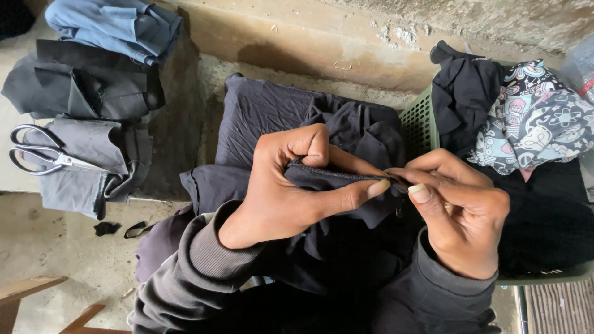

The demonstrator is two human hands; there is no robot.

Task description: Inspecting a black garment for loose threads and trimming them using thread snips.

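A dark navy garment (346,133) lies across my lap and a dark cushion (260,114). My left hand (291,185) pinches a folded edge of this garment between thumb and fingers, holding it taut. My right hand (458,204) grips the other end of the same edge, fingers closed tight around something small and thin that I cannot make out. Both hands meet near the middle of the view, almost touching.
A green plastic basket (417,127) on the right holds black clothes and a patterned cloth (538,117). On the left, folded grey and blue garments (93,80) are stacked, with scissors (46,154) on top. Small black fabric scraps (120,229) lie on the concrete floor.
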